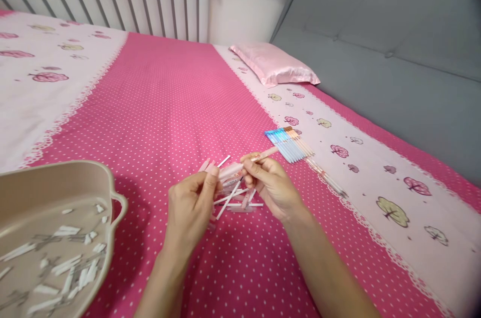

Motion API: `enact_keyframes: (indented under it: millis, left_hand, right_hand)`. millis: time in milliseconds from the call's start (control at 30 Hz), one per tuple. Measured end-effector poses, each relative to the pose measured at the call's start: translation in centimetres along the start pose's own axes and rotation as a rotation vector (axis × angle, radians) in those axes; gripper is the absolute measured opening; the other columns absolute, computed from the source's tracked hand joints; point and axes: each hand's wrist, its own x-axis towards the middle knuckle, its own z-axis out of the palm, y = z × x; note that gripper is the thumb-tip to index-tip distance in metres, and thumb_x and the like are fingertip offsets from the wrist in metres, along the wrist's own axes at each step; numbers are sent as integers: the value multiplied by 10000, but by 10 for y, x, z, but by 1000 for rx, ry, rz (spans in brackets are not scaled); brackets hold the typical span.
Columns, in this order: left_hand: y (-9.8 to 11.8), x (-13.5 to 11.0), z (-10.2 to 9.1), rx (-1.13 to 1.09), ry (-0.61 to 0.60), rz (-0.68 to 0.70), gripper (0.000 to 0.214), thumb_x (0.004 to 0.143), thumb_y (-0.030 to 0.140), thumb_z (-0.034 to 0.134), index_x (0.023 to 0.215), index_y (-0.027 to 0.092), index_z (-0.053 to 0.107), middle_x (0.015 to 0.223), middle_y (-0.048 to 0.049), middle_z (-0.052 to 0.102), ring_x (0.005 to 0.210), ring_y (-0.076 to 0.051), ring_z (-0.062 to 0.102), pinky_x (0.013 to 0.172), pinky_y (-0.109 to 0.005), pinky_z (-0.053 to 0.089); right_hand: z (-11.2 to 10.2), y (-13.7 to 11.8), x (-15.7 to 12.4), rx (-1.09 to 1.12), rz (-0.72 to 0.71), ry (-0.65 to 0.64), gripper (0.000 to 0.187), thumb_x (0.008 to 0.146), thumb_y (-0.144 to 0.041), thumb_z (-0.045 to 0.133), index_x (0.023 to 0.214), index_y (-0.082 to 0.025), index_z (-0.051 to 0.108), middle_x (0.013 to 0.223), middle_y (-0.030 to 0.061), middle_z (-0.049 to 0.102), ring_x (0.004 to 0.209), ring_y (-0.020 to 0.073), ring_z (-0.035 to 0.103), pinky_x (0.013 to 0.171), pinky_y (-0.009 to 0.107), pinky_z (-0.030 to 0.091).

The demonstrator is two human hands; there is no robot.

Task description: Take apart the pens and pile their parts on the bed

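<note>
A person's left hand (193,203) and right hand (268,183) work with slim pink pen parts above a polka-dot bedspread (158,92).
Smooth, rounded beige plastic forms the basin (108,173) at the left, where small white pieces (67,263) lie scattered; a glossy pink pillow (274,65) sits near the grey padded headboard (376,22). Dotted cloth stretches between the basin's looped handle and the hands, and far beyond them, while a neat row of blue- and orange-ended pens (289,145) lies just past the right hand. The left hand pinches pale-pink pieces (230,173) between thumb and fingers; the right grasps a slender pink tube (266,153), its end angled toward the row. Below, white sticks (228,199) crisscross in a loose heap, partly blurred.
</note>
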Motion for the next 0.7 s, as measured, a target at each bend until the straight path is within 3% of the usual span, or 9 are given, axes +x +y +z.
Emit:
enact_keyframes:
  millis: [100, 233, 300, 533, 700]
  left_hand:
    - [2, 0, -1, -78, 1, -82, 437, 820, 479, 425, 585, 150, 592, 475, -3, 550, 487, -135, 554, 457, -221, 403]
    - [-2, 2, 2, -104, 10, -22, 365, 675, 442, 644, 906, 161, 618, 656, -6, 632, 558, -134, 570, 498, -225, 446]
    - [-6, 2, 5, -88, 26, 21, 397, 629, 396, 697, 946, 172, 613, 679, -4, 635, 571, -128, 566, 519, -226, 457]
    - [-8, 2, 3, -86, -9, 36, 242, 732, 378, 604, 835, 163, 645, 643, -7, 637, 549, -125, 573, 503, -215, 446]
    - [-2, 0, -1, -66, 1, -56, 429, 811, 476, 447, 588, 147, 608, 477, -9, 562, 480, -139, 554, 438, -217, 391]
  right_hand:
    - [0, 0, 0, -12, -7, 15, 232, 669, -322, 708, 783, -161, 586, 639, -39, 532, 517, 47, 453, 473, 174, 363]
    - [-1, 1, 1, -11, -33, 17, 227, 671, -327, 705, 769, -162, 584, 625, -41, 532, 505, 43, 443, 462, 170, 357]
    - [-1, 1, 1, -7, -36, 18, 221, 676, -322, 703, 769, -160, 585, 624, -41, 534, 507, 42, 446, 464, 166, 358]
    - [0, 1, 1, -18, -41, 31, 246, 657, -337, 714, 774, -162, 587, 630, -40, 530, 499, 45, 434, 452, 173, 353]
    - [0, 0, 0, -22, -32, 33, 241, 658, -333, 714, 778, -164, 590, 632, -38, 534, 509, 48, 444, 458, 173, 356]
